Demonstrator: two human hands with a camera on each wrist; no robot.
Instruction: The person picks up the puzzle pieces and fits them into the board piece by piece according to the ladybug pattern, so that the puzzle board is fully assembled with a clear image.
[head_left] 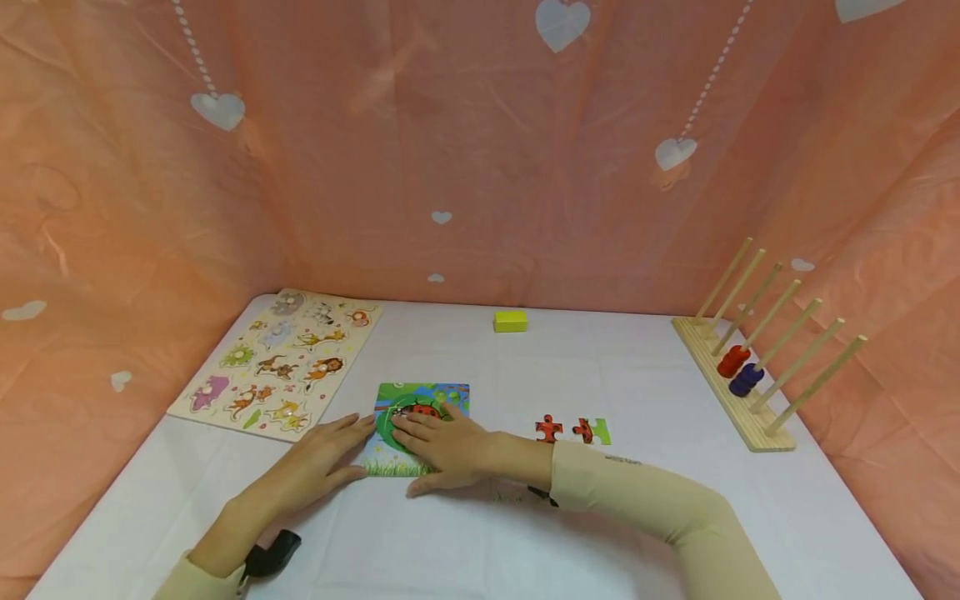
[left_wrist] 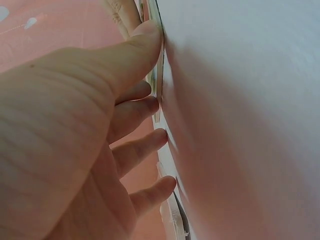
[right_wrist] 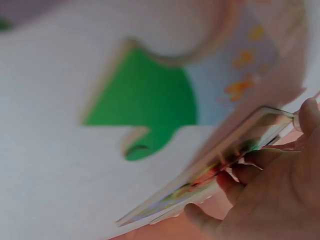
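A square ladybug puzzle board (head_left: 390, 460) lies flat on the table. My left hand (head_left: 311, 462) rests at the board's left side, its fingers extended and thumb at the lower left corner. In the left wrist view, the thumb (left_wrist: 142, 47) meets the board's thin edge. My right hand (head_left: 446, 446) lies across the ladybug picture, fingers spread, hiding part of it. To the right of that hand are a red puzzle piece (head_left: 548, 429) and a red-and-green puzzle piece (head_left: 602, 431). A green-and-blue puzzle piece (right_wrist: 155, 95) shows large in the right wrist view.
An animal peg puzzle (head_left: 281, 362) lies at the back left. A yellow block (head_left: 511, 322) stands near the back edge. On the right is a wooden stand with upright pegs (head_left: 738, 400), carrying red rings (head_left: 733, 361) and dark blue rings (head_left: 746, 380). A pink curtain hangs behind the table.
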